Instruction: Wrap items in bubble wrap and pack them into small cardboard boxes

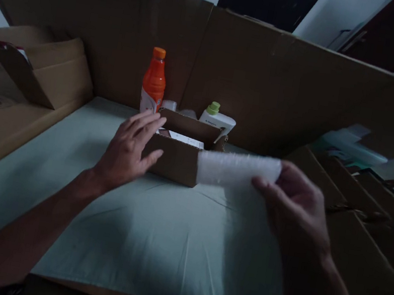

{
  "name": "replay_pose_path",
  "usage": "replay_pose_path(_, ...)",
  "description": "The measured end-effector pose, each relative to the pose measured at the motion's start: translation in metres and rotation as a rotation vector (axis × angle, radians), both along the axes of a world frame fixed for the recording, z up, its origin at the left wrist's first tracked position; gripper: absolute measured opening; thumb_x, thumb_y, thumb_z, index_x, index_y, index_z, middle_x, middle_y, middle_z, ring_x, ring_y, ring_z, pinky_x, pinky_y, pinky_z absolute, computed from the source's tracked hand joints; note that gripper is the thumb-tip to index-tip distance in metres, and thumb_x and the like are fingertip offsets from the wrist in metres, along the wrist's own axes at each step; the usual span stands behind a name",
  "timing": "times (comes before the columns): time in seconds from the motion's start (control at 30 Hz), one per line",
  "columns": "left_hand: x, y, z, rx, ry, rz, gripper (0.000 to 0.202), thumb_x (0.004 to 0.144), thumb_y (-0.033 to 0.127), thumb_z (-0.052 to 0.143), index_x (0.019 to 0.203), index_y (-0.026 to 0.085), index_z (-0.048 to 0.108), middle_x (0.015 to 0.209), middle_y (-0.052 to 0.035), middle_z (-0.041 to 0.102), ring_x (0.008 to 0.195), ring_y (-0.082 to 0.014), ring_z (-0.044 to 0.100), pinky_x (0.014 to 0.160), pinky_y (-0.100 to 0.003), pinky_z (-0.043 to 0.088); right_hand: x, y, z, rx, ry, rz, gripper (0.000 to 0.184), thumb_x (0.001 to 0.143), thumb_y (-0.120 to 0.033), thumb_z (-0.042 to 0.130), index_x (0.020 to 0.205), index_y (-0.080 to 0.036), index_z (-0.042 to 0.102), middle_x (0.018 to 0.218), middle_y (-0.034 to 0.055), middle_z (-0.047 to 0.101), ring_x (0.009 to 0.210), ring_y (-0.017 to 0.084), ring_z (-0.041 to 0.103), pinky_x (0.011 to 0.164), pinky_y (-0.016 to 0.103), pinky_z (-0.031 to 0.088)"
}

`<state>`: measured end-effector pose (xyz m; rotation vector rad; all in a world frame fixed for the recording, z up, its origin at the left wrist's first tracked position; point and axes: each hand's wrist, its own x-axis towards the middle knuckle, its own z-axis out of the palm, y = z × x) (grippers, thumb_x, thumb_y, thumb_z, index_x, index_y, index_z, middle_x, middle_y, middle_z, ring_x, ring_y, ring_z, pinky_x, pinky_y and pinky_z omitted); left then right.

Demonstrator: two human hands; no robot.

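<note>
A small open cardboard box point(176, 156) sits on a pale cloth-covered table point(151, 240), with a flat white item point(185, 139) inside it. My left hand point(128, 148) rests with spread fingers against the box's left end, holding nothing. My right hand point(293, 204) pinches one end of a white strip of bubble wrap point(236, 169), which hangs level in front of the box's right end.
An orange bottle point(154, 82) and a white bottle with a green cap point(218, 117) stand behind the box. A tall cardboard wall point(269, 79) rings the table. An open carton point(37, 65) lies at the left, and flattened cardboard pieces point(362, 195) at the right.
</note>
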<state>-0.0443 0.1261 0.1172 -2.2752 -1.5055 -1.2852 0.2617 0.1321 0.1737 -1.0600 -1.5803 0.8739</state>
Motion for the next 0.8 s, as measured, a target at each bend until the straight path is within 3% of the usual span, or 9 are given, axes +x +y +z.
replay_pose_path(0.1,0.003,0.036,-0.008,0.002,0.06,0.048,0.029,0.09,0.02,0.057,0.117,0.018,0.068,0.119,-0.0098,0.071,0.13,-0.0303,0.055,0.111,-0.053,0.043,-0.008,0.051,0.02,0.079,-0.131,-0.11,0.031,0.075,-0.041,0.076,0.094,-0.018,0.068,0.088,0.005,0.07,0.074,0.015,0.062,0.067,0.027,0.048)
replay_pose_path(0.17,0.007,0.044,-0.017,0.006,0.065,0.068,0.022,0.09,0.016,0.054,0.102,0.02,0.071,0.104,-0.0079,0.074,0.123,-0.0292,0.059,0.107,-0.051,0.045,-0.015,0.078,0.027,0.069,-0.503,-0.199,0.028,0.075,-0.039,0.072,0.09,-0.017,0.068,0.084,0.0061,0.069,0.075,0.018,0.062,0.066,0.029,0.046)
replay_pose_path(0.27,0.009,0.043,-0.023,0.049,0.06,0.07,0.019,0.089,0.016,0.054,0.097,0.021,0.071,0.099,-0.0078,0.074,0.121,-0.0297,0.059,0.105,-0.051,0.046,-0.028,0.099,0.034,0.089,-1.141,-0.347,0.02,0.075,-0.033,0.067,0.085,-0.016,0.071,0.083,0.0098,0.07,0.081,0.025,0.065,0.069,0.033,0.045)
replay_pose_path(0.37,0.01,0.041,-0.021,0.06,0.05,0.06,0.019,0.089,0.015,0.054,0.097,0.02,0.071,0.098,-0.0081,0.074,0.121,-0.0295,0.059,0.105,-0.05,0.046,-0.049,0.106,0.037,0.115,-1.452,-0.332,0.028,0.077,-0.031,0.066,0.099,-0.016,0.073,0.091,0.0127,0.073,0.086,0.029,0.067,0.07,0.033,0.045)
replay_pose_path(0.47,0.009,0.042,-0.02,0.041,0.032,0.06,0.019,0.089,0.014,0.054,0.097,0.02,0.07,0.1,-0.0076,0.074,0.121,-0.0292,0.059,0.106,-0.049,0.045,-0.07,0.114,0.035,0.025,-1.536,-0.118,0.034,0.075,-0.03,0.068,0.107,-0.019,0.074,0.089,0.0099,0.074,0.082,0.025,0.068,0.066,0.029,0.044)
replay_pose_path(0.6,0.008,0.042,-0.021,0.048,0.029,0.046,0.018,0.089,0.014,0.055,0.097,0.021,0.07,0.1,-0.0075,0.074,0.121,-0.0299,0.059,0.106,-0.05,0.044,-0.071,0.128,0.035,-0.225,-1.476,0.171,0.017,0.081,-0.028,0.064,0.086,-0.017,0.075,0.07,0.0044,0.07,0.065,0.017,0.065,0.059,0.025,0.043)
replay_pose_path(0.7,0.007,0.041,-0.023,0.061,0.031,0.031,0.018,0.089,0.014,0.055,0.098,0.02,0.07,0.1,-0.0081,0.074,0.122,-0.0305,0.058,0.106,-0.05,0.044,-0.052,0.138,0.041,-0.282,-1.325,0.29,0.022,0.088,-0.031,0.058,0.086,-0.017,0.075,0.065,0.0016,0.068,0.056,0.013,0.061,0.055,0.023,0.043)
replay_pose_path(0.8,0.007,0.04,-0.024,0.053,0.017,0.015,0.019,0.089,0.014,0.056,0.098,0.021,0.07,0.101,-0.0081,0.074,0.123,-0.0307,0.057,0.107,-0.052,0.043,-0.04,0.141,0.043,-0.298,-1.259,0.315,0.024,0.091,-0.026,0.053,0.093,-0.015,0.075,0.067,0.0025,0.068,0.054,0.013,0.059,0.054,0.023,0.043)
